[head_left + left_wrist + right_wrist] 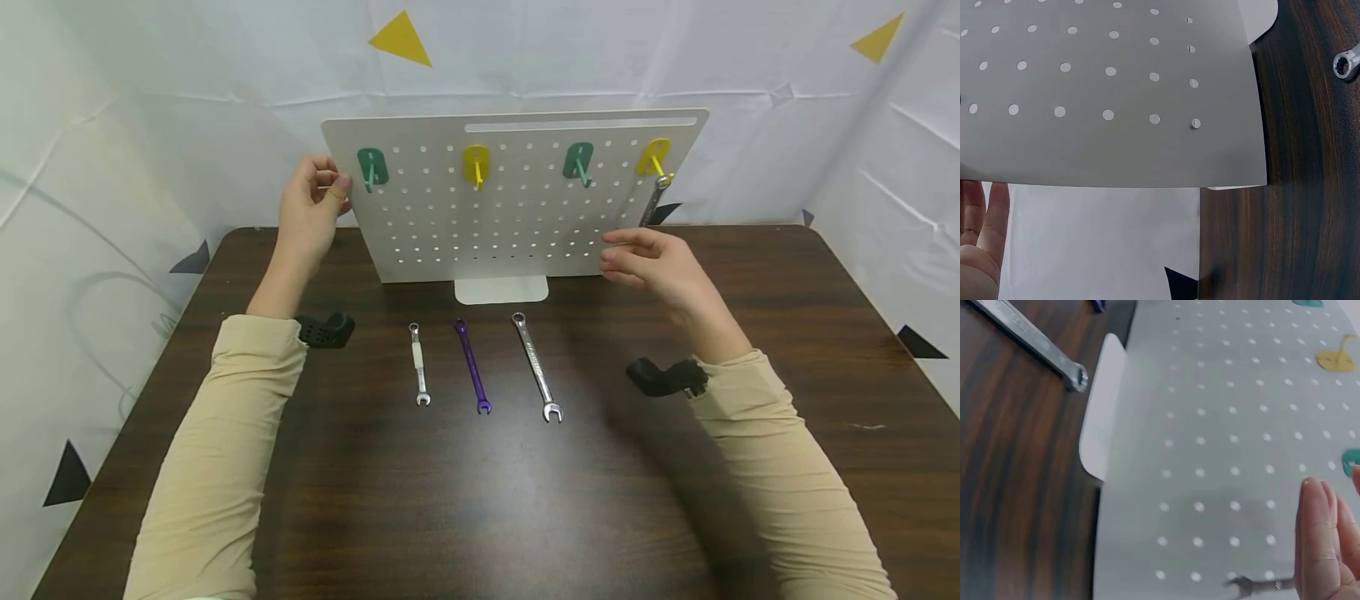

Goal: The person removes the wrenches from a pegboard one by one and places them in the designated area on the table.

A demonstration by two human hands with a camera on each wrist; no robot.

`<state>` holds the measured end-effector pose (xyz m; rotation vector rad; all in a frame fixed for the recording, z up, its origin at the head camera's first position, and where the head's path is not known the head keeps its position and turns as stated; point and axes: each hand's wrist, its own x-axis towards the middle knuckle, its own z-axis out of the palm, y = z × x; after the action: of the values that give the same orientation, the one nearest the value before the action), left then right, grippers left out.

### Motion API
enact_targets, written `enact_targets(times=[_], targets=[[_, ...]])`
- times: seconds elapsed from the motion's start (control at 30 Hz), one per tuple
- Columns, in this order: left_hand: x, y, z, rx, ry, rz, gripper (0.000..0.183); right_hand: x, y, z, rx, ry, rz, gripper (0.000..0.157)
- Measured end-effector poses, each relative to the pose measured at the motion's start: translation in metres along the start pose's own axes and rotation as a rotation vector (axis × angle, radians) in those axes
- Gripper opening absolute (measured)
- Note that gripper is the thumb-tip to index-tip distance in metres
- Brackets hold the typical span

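At the left edge of an upright white pegboard (420,212), my left hand (307,204) pinches the board, thumb in front and fingers behind. A silver combination wrench (656,202) hangs from the yellow hook (654,155) at the board's right end. Just below it is my right hand (660,267), fingers extended near the board's lower right and holding nothing. The right wrist view shows those fingers (1319,540) above the open end of the hanging wrench (1260,585). Three wrenches lie on the table: a short silver one (418,364), a purple one (472,367) and a longer silver one (536,367).
Across the board's top, a green hook (372,167), a yellow hook (476,165) and another green hook (578,162) carry nothing. The board's white foot (501,290) rests on the dark wooden table (480,508). White sheeting (225,50) with yellow and black triangles surrounds the table.
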<state>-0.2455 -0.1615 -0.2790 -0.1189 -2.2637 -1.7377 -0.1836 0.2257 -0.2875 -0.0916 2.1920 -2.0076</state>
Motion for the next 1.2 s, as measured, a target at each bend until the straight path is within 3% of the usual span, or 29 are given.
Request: enact_targets(times=[0.23, 0.4, 0.5, 0.73, 1.07, 1.2], targets=[[0.0, 0.0, -0.001, -0.002, -0.009, -0.005, 0.01, -0.005, -0.007, -0.012, 0.193, 0.129, -0.128, 0.012], [0.001, 0.0, -0.001, 0.002, -0.008, -0.01, 0.01, -0.002, -0.01, -0.016, 0.378, 0.221, -0.194, 0.009], [0.001, 0.001, 0.0, 0.009, -0.009, -0.007, 0.011, -0.001, -0.012, -0.018, 0.434, 0.281, -0.215, 0.008], [0.0, 0.001, 0.0, 0.003, -0.009, -0.013, 0.011, 0.001, -0.011, -0.022, 0.389, 0.364, -0.208, 0.009], [0.0, 0.001, 0.0, 0.01, -0.002, -0.015, 0.011, 0.01, -0.005, -0.021, 0.343, 0.293, -0.181, 0.012], [0.0, 0.001, 0.0, 0.01, -0.005, -0.016, 0.01, 0.011, -0.004, -0.02, 0.277, 0.293, -0.154, 0.014]])
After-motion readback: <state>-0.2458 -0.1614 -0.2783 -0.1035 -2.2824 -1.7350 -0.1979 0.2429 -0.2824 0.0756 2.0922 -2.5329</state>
